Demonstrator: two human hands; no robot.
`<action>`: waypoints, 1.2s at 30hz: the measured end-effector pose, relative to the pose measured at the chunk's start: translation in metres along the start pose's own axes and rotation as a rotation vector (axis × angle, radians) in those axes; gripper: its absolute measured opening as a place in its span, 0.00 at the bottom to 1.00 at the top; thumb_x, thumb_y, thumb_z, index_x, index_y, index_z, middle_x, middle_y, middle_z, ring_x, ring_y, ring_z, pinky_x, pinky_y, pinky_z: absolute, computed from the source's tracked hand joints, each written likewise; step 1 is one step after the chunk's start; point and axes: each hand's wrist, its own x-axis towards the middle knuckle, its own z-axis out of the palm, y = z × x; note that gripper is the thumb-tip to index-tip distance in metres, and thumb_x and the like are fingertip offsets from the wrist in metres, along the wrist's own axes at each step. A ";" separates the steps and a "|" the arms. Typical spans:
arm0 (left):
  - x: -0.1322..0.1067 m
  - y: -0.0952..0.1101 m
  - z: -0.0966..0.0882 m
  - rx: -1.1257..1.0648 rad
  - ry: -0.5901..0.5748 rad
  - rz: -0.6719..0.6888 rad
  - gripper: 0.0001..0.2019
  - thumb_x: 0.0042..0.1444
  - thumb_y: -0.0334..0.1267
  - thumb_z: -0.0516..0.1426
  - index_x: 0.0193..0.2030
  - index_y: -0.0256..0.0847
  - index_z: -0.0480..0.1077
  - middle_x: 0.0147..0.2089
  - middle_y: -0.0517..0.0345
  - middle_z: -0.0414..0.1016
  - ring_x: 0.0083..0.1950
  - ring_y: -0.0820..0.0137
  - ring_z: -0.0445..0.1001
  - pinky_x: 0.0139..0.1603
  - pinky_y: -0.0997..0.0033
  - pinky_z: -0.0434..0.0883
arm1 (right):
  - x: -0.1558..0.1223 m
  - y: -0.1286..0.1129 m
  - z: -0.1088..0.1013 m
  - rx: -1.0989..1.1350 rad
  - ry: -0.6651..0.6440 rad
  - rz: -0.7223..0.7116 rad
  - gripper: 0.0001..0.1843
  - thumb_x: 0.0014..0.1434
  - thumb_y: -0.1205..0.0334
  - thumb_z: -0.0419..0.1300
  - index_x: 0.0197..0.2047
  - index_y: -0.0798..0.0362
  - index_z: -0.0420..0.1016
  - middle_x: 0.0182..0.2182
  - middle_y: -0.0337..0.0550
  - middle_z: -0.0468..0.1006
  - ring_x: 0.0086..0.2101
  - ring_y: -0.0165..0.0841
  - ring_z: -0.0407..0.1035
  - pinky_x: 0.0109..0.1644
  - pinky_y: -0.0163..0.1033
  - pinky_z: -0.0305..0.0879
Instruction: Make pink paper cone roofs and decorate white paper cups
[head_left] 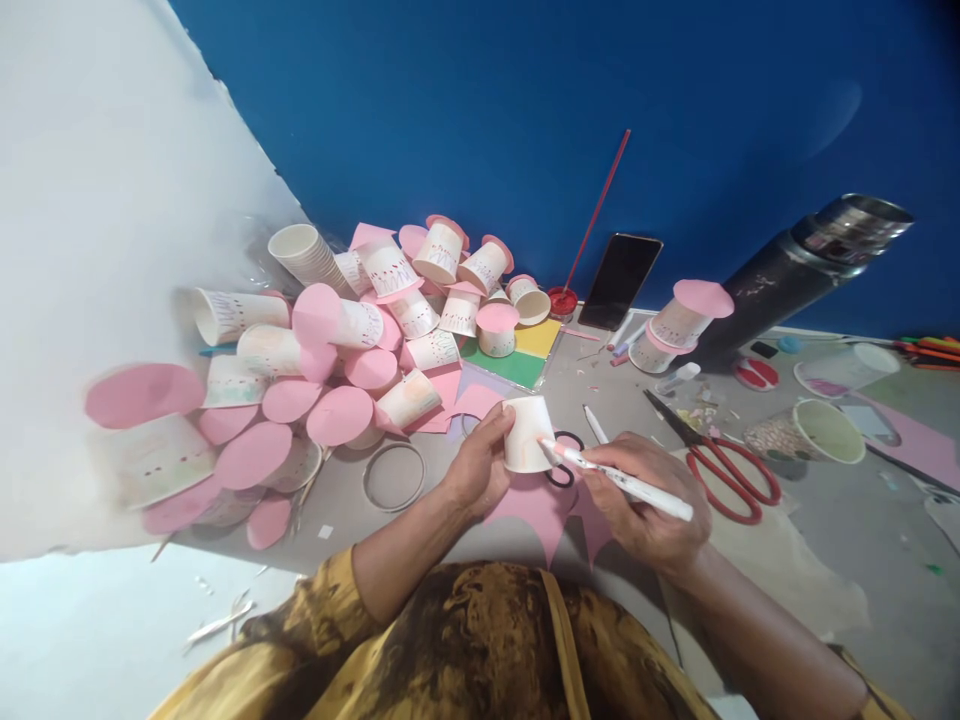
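Note:
My left hand [474, 468] is closed around an upside-down white paper cup [527, 432], holding it just above the grey table [810, 560]. My right hand [643, 492] grips a white marker pen [622, 482] whose pink tip touches the cup's side. A piece of cut pink paper [541, 508] lies under both hands. A small pair of black-handled scissors [564, 458] lies just behind the cup.
A big heap of decorated paper cups with pink paper discs [330, 350] fills the left. Red-handled scissors [724, 472], a phone [621, 280] leaning on the blue wall, a dark steel flask [802, 262], a wire ring [394, 477], coloured paper sheets [517, 362] and other cups [810, 432] lie around.

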 end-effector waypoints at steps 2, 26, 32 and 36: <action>0.001 -0.001 -0.001 -0.007 -0.004 0.011 0.15 0.56 0.43 0.67 0.46 0.37 0.74 0.37 0.53 0.78 0.37 0.64 0.77 0.44 0.65 0.74 | 0.000 0.000 0.000 -0.044 0.008 0.031 0.05 0.65 0.68 0.60 0.40 0.53 0.79 0.25 0.41 0.79 0.23 0.32 0.70 0.28 0.38 0.67; 0.001 -0.003 0.002 0.081 -0.046 0.114 0.20 0.49 0.45 0.71 0.43 0.38 0.73 0.37 0.55 0.77 0.37 0.66 0.77 0.41 0.66 0.74 | -0.001 0.002 0.003 0.014 -0.028 -0.033 0.06 0.66 0.69 0.60 0.44 0.51 0.77 0.27 0.43 0.82 0.25 0.34 0.72 0.29 0.40 0.69; 0.000 -0.002 0.002 0.096 -0.054 0.128 0.20 0.50 0.45 0.71 0.44 0.38 0.72 0.37 0.56 0.77 0.38 0.66 0.76 0.41 0.66 0.74 | 0.000 0.002 0.004 0.018 -0.046 -0.038 0.05 0.65 0.69 0.60 0.43 0.53 0.77 0.27 0.43 0.82 0.24 0.33 0.72 0.29 0.39 0.68; -0.001 -0.002 0.004 0.088 -0.059 0.136 0.20 0.49 0.44 0.71 0.44 0.38 0.73 0.37 0.56 0.77 0.38 0.66 0.76 0.41 0.67 0.74 | 0.002 0.001 0.001 -0.011 -0.013 -0.015 0.05 0.66 0.68 0.60 0.41 0.52 0.78 0.26 0.42 0.81 0.24 0.33 0.72 0.28 0.38 0.67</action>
